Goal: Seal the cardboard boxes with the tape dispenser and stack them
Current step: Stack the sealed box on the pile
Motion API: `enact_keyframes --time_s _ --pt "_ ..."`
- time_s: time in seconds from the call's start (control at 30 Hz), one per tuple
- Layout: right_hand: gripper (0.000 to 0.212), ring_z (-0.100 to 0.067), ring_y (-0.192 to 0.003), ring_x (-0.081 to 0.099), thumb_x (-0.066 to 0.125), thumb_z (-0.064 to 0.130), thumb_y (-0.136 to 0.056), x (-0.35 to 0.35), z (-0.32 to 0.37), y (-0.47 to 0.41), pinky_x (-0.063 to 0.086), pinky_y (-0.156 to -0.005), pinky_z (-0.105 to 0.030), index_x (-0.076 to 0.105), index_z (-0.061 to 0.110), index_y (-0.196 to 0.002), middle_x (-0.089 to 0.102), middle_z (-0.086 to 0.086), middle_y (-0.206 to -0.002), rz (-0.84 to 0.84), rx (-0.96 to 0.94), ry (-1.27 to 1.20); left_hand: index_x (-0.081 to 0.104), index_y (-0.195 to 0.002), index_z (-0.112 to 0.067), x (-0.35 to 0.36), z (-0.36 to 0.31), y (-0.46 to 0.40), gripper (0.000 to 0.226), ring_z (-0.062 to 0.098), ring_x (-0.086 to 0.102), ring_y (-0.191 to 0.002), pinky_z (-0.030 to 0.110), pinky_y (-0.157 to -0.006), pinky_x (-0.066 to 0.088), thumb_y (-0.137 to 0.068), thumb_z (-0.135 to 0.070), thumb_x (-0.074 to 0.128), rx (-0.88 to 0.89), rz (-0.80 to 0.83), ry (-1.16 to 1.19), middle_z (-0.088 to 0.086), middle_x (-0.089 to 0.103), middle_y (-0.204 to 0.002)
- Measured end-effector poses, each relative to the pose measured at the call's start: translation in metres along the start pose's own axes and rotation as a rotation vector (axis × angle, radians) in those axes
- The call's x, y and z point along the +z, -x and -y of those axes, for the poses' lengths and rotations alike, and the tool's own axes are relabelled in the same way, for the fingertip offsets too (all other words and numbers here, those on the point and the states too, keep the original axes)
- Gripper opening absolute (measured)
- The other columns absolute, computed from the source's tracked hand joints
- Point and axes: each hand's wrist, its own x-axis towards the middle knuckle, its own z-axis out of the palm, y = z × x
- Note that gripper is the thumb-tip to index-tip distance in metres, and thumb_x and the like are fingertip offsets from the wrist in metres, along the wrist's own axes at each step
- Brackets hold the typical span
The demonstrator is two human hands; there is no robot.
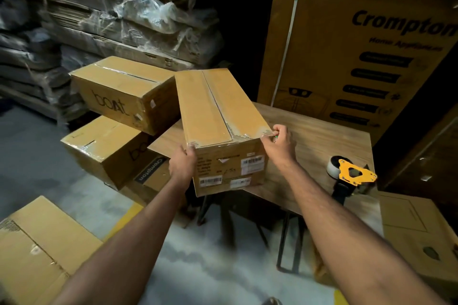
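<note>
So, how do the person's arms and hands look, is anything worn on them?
Both forearms are bare up to the frame edge, with no sleeves visible. The left hand and right hand wear no gloves. No watch, wristband or ring is visible.

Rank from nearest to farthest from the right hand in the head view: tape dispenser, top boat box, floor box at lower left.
1. Tape dispenser, on the table to the right of the right hand.
2. Top boat box, on the left stack.
3. Floor box, lower left corner.

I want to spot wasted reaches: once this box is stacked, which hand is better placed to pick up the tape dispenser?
Right. The tape dispenser lies on the table beside the right hand; the left hand grips the box on the far side.
</note>
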Motion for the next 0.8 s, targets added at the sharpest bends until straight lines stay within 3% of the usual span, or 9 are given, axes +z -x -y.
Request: enact_keyframes --time_s 0.1,0.2,0.33,0.4,0.47,0.53,0.6,0.7,0.8 --pt "0.067 -0.025 -0.114 0.056 0.063 0.045 -0.080 0.003 0.002 -0.016 0.053 -0.094 -0.043 0.046 0.016 -0.138 0.053 -0.008 -0.133 0.142 0.243 -0.147 0.052 -0.128 -0.005 0.007 -0.016 -0.005 0.037 0.029 0.066 -0.095 0.046 -0.081 0.059 -0.104 -0.030 0.037 -0.187 0.087 0.248 0.013 0.067 -0.106" --pt "0.068 -0.025 -0.109 0.059 0.055 0.065 -0.073 0.013 -0.001 -0.023 0.052 -0.095 -0.046 0.049 0.023 -0.126 0.057 -0.007 -0.128 0.269 0.383 -0.282 0.054 -0.123 -0.004 0.011 -0.033 -0.010 0.032 0.029 0.067 -0.092 0.039 -0.063 0.056 -0.101 -0.023 0.039 -0.360 0.170 0.520 0.016 0.068 -0.106" --pt "0.119 -0.029 -0.118 0.058 0.055 0.097 -0.044 0.045 -0.047 -0.059 0.048 -0.097 -0.058 0.040 0.027 -0.139 0.059 -0.002 -0.131 0.346 0.502 -0.427 0.054 -0.119 -0.011 0.010 -0.032 -0.014 0.048 0.030 0.069 -0.092 0.041 -0.063 0.057 -0.101 -0.054 0.041 -0.441 0.216 0.601 0.016 0.070 -0.104" --pt "0.130 -0.028 -0.115 0.061 0.059 0.101 -0.030 0.064 -0.064 -0.077 0.050 -0.096 -0.057 0.045 0.029 -0.137 0.062 -0.002 -0.130 0.320 0.523 -0.477 0.052 -0.119 -0.014 0.009 -0.028 -0.013 0.052 0.028 0.066 -0.091 0.041 -0.061 0.055 -0.098 -0.060 0.040 -0.405 0.266 0.555 0.015 0.068 -0.105" --pt "0.103 -0.027 -0.107 0.065 0.068 0.086 -0.053 0.055 -0.042 -0.064 0.055 -0.094 -0.051 0.052 0.021 -0.132 0.066 -0.006 -0.123 0.273 0.451 -0.524 0.051 -0.122 -0.017 0.008 -0.022 -0.014 0.052 0.025 0.065 -0.090 0.040 -0.066 0.055 -0.099 -0.062 0.038 -0.359 0.262 0.512 0.013 0.068 -0.103" --pt "0.051 -0.026 -0.099 0.067 0.065 0.059 -0.084 0.043 -0.014 -0.044 0.057 -0.089 -0.047 0.061 0.018 -0.113 0.070 -0.007 -0.110 0.215 0.347 -0.521 0.051 -0.124 -0.018 0.006 -0.017 -0.016 0.051 0.023 0.065 -0.091 0.043 -0.075 0.055 -0.100 -0.060 0.036 -0.335 0.214 0.508 0.010 0.068 -0.102" --pt "0.025 -0.024 -0.092 0.067 0.061 0.047 -0.093 0.045 -0.004 -0.040 0.059 -0.082 -0.043 0.061 0.022 -0.100 0.070 -0.006 -0.101 0.193 0.267 -0.536 0.049 -0.126 -0.019 0.004 -0.011 -0.016 0.048 0.021 0.064 -0.091 0.041 -0.073 0.055 -0.102 -0.058 0.034 -0.331 0.163 0.537 0.008 0.067 -0.102" --pt "0.029 -0.025 -0.088 0.066 0.058 0.045 -0.094 0.049 0.013 -0.036 0.050 -0.069 -0.031 0.063 0.017 -0.099 0.070 -0.005 -0.096 0.176 0.123 -0.544 0.048 -0.136 -0.017 -0.003 -0.003 -0.017 0.058 0.024 0.064 -0.100 0.046 -0.081 0.058 -0.100 -0.060 0.034 -0.257 0.042 0.551 0.008 0.065 -0.114" --pt "0.036 -0.024 -0.094 0.066 0.057 0.040 -0.096 0.057 0.037 -0.035 0.047 -0.075 -0.029 0.066 0.013 -0.118 0.072 -0.007 -0.103 0.224 -0.052 -0.571 0.053 -0.134 -0.017 -0.026 -0.001 -0.024 0.060 0.027 0.065 -0.105 0.048 -0.085 0.058 -0.098 -0.062 0.038 -0.150 -0.120 0.592 0.011 0.066 -0.123"
